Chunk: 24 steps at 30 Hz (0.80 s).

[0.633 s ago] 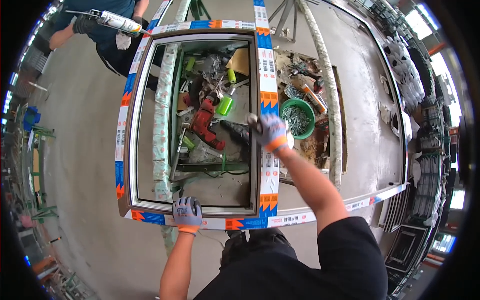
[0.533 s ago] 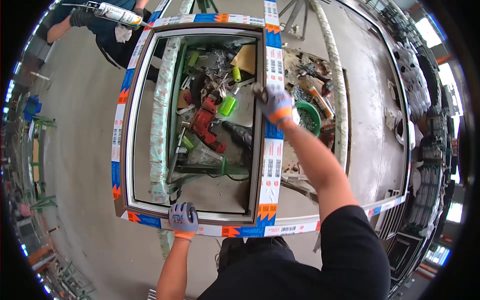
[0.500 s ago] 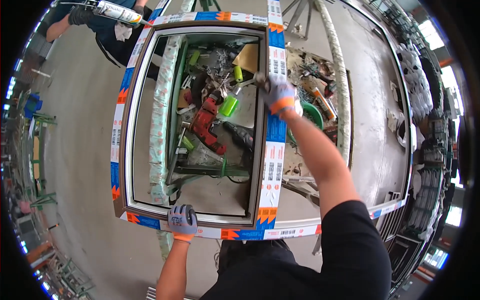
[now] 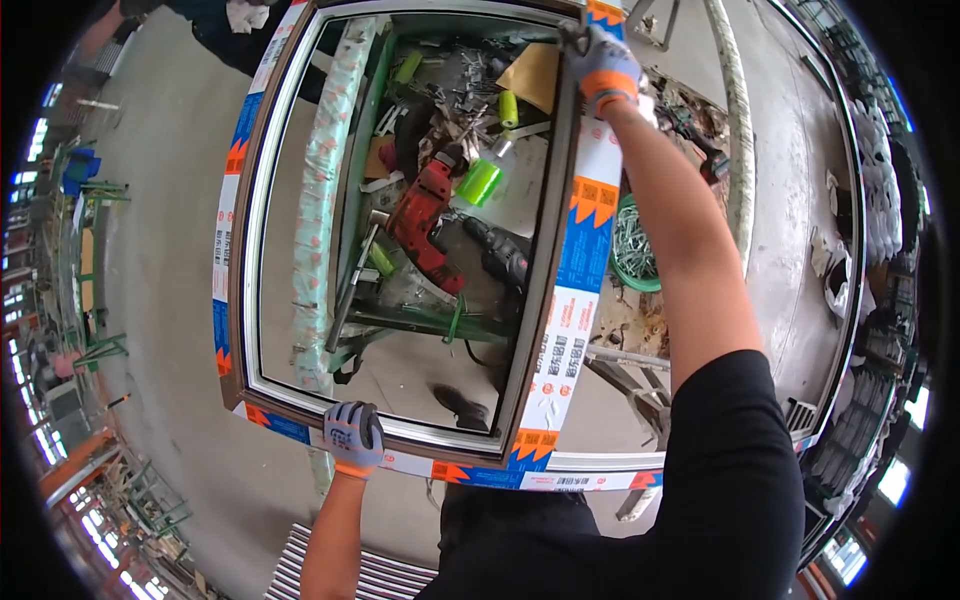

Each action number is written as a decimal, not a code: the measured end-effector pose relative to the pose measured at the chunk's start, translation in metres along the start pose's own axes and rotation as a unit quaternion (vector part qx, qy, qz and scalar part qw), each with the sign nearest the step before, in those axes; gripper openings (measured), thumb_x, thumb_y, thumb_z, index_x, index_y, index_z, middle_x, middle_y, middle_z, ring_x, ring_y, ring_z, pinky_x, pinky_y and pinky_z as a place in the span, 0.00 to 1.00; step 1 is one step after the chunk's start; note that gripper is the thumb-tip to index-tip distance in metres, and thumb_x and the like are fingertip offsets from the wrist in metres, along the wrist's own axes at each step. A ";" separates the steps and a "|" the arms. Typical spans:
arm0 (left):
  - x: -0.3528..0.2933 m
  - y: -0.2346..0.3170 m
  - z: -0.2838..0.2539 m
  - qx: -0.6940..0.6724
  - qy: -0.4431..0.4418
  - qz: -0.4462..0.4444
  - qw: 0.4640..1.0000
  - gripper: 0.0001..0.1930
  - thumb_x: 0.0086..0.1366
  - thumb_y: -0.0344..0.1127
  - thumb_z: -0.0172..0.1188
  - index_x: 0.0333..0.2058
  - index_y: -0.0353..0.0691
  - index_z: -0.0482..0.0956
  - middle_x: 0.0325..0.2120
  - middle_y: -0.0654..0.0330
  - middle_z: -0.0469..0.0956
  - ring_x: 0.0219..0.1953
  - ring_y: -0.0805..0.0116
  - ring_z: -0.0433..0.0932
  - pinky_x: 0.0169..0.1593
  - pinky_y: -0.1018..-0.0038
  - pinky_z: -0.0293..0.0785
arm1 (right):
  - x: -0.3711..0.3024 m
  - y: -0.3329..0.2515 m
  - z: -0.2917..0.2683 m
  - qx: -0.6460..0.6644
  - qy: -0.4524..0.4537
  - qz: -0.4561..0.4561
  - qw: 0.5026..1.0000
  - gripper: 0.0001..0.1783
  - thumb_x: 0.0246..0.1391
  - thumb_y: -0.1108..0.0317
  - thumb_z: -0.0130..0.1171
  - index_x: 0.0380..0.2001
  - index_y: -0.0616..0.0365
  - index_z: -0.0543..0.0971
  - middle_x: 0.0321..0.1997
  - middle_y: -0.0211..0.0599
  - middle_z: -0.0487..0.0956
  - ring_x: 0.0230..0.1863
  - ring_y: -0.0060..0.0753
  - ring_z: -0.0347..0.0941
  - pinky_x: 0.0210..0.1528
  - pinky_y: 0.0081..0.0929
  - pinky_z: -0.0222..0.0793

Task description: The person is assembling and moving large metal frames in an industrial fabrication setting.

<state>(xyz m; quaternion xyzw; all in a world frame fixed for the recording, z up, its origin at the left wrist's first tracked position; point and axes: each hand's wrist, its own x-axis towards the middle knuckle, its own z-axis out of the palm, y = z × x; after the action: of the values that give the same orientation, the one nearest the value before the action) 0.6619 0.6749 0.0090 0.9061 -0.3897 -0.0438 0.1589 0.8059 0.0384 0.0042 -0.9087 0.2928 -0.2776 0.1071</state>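
Observation:
A rectangular brown window frame (image 4: 549,290), wrapped in blue, white and orange tape, lies in front of me. My left hand (image 4: 352,437), in a grey glove with an orange cuff, grips its near rail left of the middle. Toward the far end of the right rail is my right hand (image 4: 603,68), gloved the same way, its dark fingertips curled at the inner edge. Whether it holds some small item there is hidden. Through the opening show a red power drill (image 4: 425,215), a dark power tool (image 4: 497,250) and a bright green cylinder (image 4: 482,180).
A wrapped support bar (image 4: 318,240) runs beneath the frame's left part, another (image 4: 738,130) stands off to the right. A green basket of screws (image 4: 635,245) sits right of the frame. A larger frame (image 4: 852,250) extends rightward. Another person (image 4: 215,35) is at the far left.
My right hand has moved away from me along the right rail to near its far end. My left hand stays on the near rail. The view has shifted; the other person's sealant gun has left it.

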 end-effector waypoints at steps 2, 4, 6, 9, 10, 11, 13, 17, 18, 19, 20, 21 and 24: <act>-0.005 0.000 -0.002 0.005 -0.007 -0.001 1.000 0.09 0.51 0.32 0.58 0.33 0.41 0.77 0.33 0.54 0.76 0.39 0.52 0.73 0.47 0.57 0.67 | -0.043 -0.012 -0.013 -0.050 -0.008 -0.050 0.997 0.23 0.50 0.47 0.59 0.43 0.51 0.75 0.37 0.46 0.81 0.39 0.48 0.78 0.42 0.42 0.72; -0.008 -0.001 0.000 0.009 0.020 0.024 0.999 0.10 0.51 0.31 0.59 0.35 0.40 0.76 0.35 0.53 0.75 0.40 0.50 0.72 0.48 0.56 0.66 | -0.101 -0.035 -0.037 -0.094 -0.131 -0.020 0.987 0.22 0.54 0.49 0.55 0.43 0.54 0.72 0.38 0.49 0.79 0.42 0.47 0.77 0.42 0.40 0.71; -0.011 -0.005 0.007 0.025 0.035 0.029 0.999 0.10 0.52 0.32 0.59 0.35 0.40 0.76 0.35 0.53 0.75 0.40 0.50 0.72 0.49 0.55 0.66 | -0.172 -0.057 -0.077 -0.053 -0.075 -0.076 0.993 0.15 0.52 0.55 0.55 0.35 0.54 0.74 0.33 0.46 0.78 0.36 0.48 0.75 0.39 0.43 0.70; -0.015 -0.001 0.003 0.034 0.044 0.030 0.998 0.09 0.54 0.33 0.59 0.35 0.40 0.76 0.35 0.52 0.75 0.41 0.48 0.72 0.49 0.55 0.66 | -0.291 -0.084 -0.129 0.149 -0.100 -0.208 0.962 0.10 0.44 0.63 0.58 0.30 0.55 0.75 0.27 0.45 0.75 0.29 0.51 0.73 0.30 0.42 0.69; -0.013 0.001 0.002 0.038 0.033 0.010 0.999 0.09 0.54 0.32 0.59 0.35 0.40 0.76 0.35 0.52 0.75 0.41 0.48 0.72 0.49 0.56 0.66 | -0.329 -0.098 -0.152 0.129 -0.203 -0.209 0.948 0.11 0.44 0.63 0.59 0.32 0.54 0.74 0.26 0.43 0.75 0.30 0.49 0.73 0.31 0.42 0.69; -0.009 0.003 0.001 0.042 0.020 -0.006 0.999 0.09 0.55 0.32 0.58 0.36 0.40 0.76 0.35 0.52 0.75 0.41 0.48 0.72 0.49 0.56 0.67 | -0.364 -0.109 -0.166 0.169 -0.237 -0.189 0.938 0.13 0.44 0.61 0.60 0.33 0.53 0.73 0.27 0.40 0.74 0.31 0.47 0.73 0.33 0.40 0.69; -0.013 0.002 0.001 0.050 0.045 0.014 0.998 0.08 0.56 0.32 0.57 0.36 0.40 0.77 0.34 0.52 0.75 0.41 0.48 0.72 0.49 0.56 0.67 | -0.406 -0.130 -0.206 0.145 -0.268 -0.214 0.928 0.14 0.45 0.59 0.61 0.32 0.53 0.72 0.28 0.37 0.73 0.32 0.44 0.72 0.34 0.37 0.68; -0.012 -0.001 0.009 0.041 0.007 -0.001 0.999 0.08 0.57 0.32 0.56 0.36 0.40 0.77 0.35 0.51 0.75 0.42 0.48 0.72 0.49 0.56 0.67 | -0.458 -0.113 -0.232 0.188 -0.290 -0.157 0.925 0.15 0.44 0.57 0.63 0.30 0.53 0.72 0.28 0.36 0.72 0.31 0.42 0.70 0.34 0.37 0.67; -0.012 -0.002 0.009 0.050 0.019 0.006 0.999 0.08 0.57 0.32 0.56 0.36 0.40 0.77 0.35 0.51 0.75 0.42 0.48 0.72 0.49 0.56 0.67 | -0.464 -0.104 -0.236 0.196 -0.285 -0.144 0.927 0.16 0.44 0.56 0.64 0.28 0.53 0.73 0.28 0.37 0.72 0.31 0.42 0.70 0.34 0.37 0.67; -0.014 -0.001 0.010 0.059 0.031 0.010 0.998 0.08 0.57 0.32 0.56 0.36 0.39 0.77 0.36 0.51 0.75 0.42 0.48 0.72 0.49 0.56 0.67 | -0.468 -0.094 -0.243 0.204 -0.282 -0.133 0.928 0.16 0.44 0.55 0.65 0.26 0.54 0.73 0.27 0.37 0.72 0.32 0.43 0.71 0.34 0.38 0.67; -0.016 -0.002 0.010 0.078 0.057 0.018 0.995 0.08 0.57 0.32 0.55 0.35 0.39 0.76 0.36 0.51 0.75 0.42 0.48 0.72 0.49 0.56 0.67 | -0.466 -0.083 -0.249 0.207 -0.287 -0.102 0.930 0.17 0.44 0.53 0.66 0.23 0.54 0.74 0.25 0.40 0.72 0.32 0.45 0.71 0.34 0.39 0.67; -0.019 -0.003 0.009 0.081 0.058 0.017 0.995 0.08 0.57 0.32 0.55 0.35 0.39 0.76 0.36 0.51 0.75 0.42 0.48 0.72 0.49 0.56 0.67 | -0.465 -0.074 -0.254 0.187 -0.269 -0.039 0.944 0.18 0.43 0.52 0.67 0.22 0.54 0.75 0.25 0.42 0.73 0.31 0.46 0.72 0.34 0.40 0.67; -0.018 0.000 0.004 0.048 0.019 -0.007 0.999 0.08 0.57 0.32 0.56 0.36 0.39 0.77 0.37 0.51 0.75 0.43 0.48 0.72 0.51 0.56 0.67 | -0.465 -0.037 -0.261 0.119 -0.219 0.076 0.965 0.16 0.40 0.56 0.69 0.25 0.53 0.75 0.25 0.41 0.74 0.31 0.47 0.72 0.34 0.41 0.67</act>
<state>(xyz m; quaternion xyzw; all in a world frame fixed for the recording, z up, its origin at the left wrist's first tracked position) 0.6488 0.6863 0.0045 0.9159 -0.3823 -0.0091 0.1219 0.3622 0.3347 0.0269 -0.9030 0.2956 -0.0954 0.2968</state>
